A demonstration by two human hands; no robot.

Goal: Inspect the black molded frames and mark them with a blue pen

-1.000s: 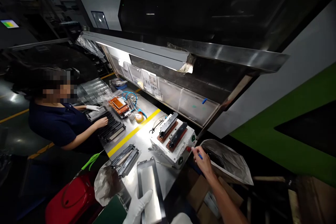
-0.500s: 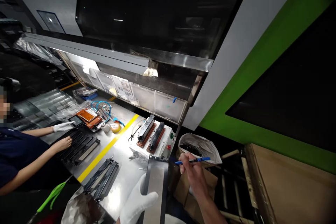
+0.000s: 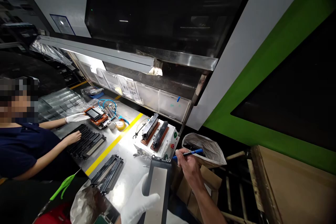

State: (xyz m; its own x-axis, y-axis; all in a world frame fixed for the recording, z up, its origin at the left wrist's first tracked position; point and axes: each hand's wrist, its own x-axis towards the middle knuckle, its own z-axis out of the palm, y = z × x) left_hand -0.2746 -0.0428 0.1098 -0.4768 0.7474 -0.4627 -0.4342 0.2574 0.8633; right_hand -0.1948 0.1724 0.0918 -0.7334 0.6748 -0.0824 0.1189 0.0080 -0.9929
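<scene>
Through my head camera I have the left hand (image 3: 140, 199), in a white glove, at the near middle of the scene, holding a black frame (image 3: 159, 178) with a pale flat panel set in it. The thumb is spread well away from the forefinger and lies across the panel; the forefinger runs along the frame's left side, and I cannot tell how the other fingers sit beneath. The frame stretches from near to far by the table's near right edge, its panel facing up toward me.

My right hand (image 3: 189, 168) is bare and to the right of the frame, the fingers curled narrow around a blue pen (image 3: 194, 152). The pen lies roughly crosswise, one end close to the frame's far right corner, the other out to the right. The forearm reaches in from the near right, slanting far and left.

Beyond the frame, on the metal table (image 3: 128, 162), I see a white box (image 3: 138, 143) carrying two long dark parts (image 3: 160, 135). To the left of the glove lie two narrow frames (image 3: 106, 173). Farther left, past a yellow strip (image 3: 115, 143), a co-worker's gloved hand (image 3: 76, 117) is at an orange block (image 3: 99, 123).
</scene>
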